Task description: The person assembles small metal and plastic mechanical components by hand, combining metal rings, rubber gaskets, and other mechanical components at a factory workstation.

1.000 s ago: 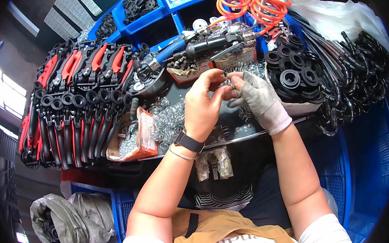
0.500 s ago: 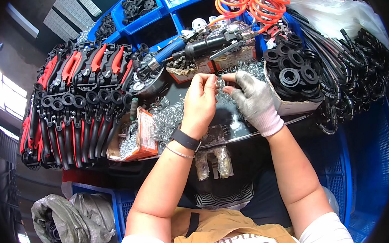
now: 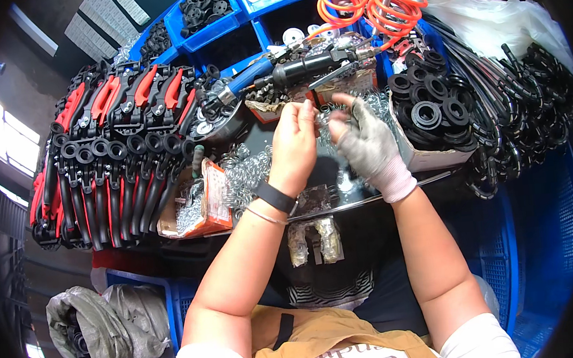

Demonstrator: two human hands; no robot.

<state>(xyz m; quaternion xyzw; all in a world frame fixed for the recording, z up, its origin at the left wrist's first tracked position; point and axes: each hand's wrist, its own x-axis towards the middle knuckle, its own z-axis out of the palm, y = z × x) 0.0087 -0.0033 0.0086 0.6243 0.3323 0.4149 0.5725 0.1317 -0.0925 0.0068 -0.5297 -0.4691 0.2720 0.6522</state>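
Observation:
My bare left hand (image 3: 294,148), with a dark band at the wrist, is raised over the middle of the bench. Its thumb and fingers are pinched together; what they hold, if anything, is too small to make out. Just to its right is my right hand (image 3: 370,147) in a grey-white glove with bare fingertips. Its thumb and index finger are apart and slightly smeared by motion, with nothing plainly between them. Loose metal coil springs (image 3: 247,175) lie left of my left hand, and more springs (image 3: 380,104) lie behind my right hand.
An air screwdriver (image 3: 301,69) on an orange coiled hose (image 3: 397,9) lies behind my hands. Red-and-black lever assemblies (image 3: 119,148) are stacked left. A box of black rings (image 3: 427,113) and bundled black tubes (image 3: 503,105) stand right. A small fixture (image 3: 329,239) sits at the bench's front edge.
My right hand's fingers have come away from my left hand's fingertips and spread apart. My left hand has stayed nearly in place, still pinched, its fingertips slightly higher.

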